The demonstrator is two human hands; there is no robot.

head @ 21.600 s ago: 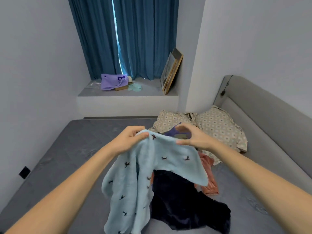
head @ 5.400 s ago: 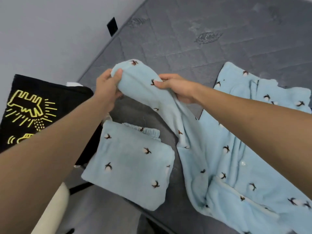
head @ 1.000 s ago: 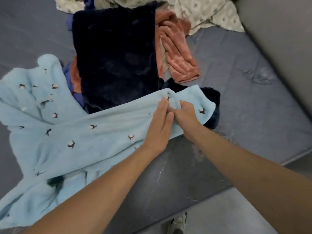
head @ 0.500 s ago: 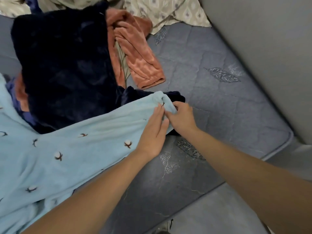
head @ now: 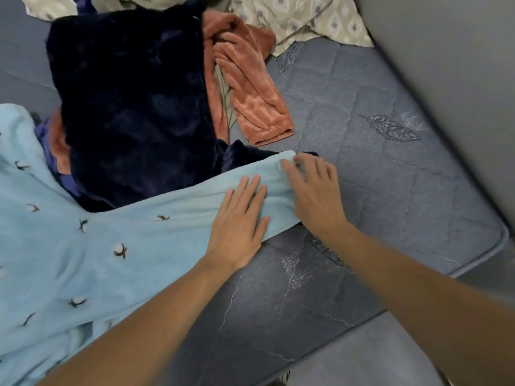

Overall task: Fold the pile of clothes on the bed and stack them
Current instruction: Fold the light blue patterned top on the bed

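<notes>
Here the light-blue garment's sleeve [head: 195, 207] lies under both flat, open hands, left hand [head: 239, 218] and right hand [head: 315, 190], its long axis pointing up-right toward the cuff

pyjama top [head: 97, 246] spread on mattress [head: 376, 190] — clothes pile [head: 133, 101] behind it, pillow [head: 306, 18] beyond

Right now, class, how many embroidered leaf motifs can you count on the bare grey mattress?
3, maybe more hidden under clothes or arms. One leaf lies right of the orange garment, one sits beside the patterned sheet, and one shows between the forearms.
</notes>
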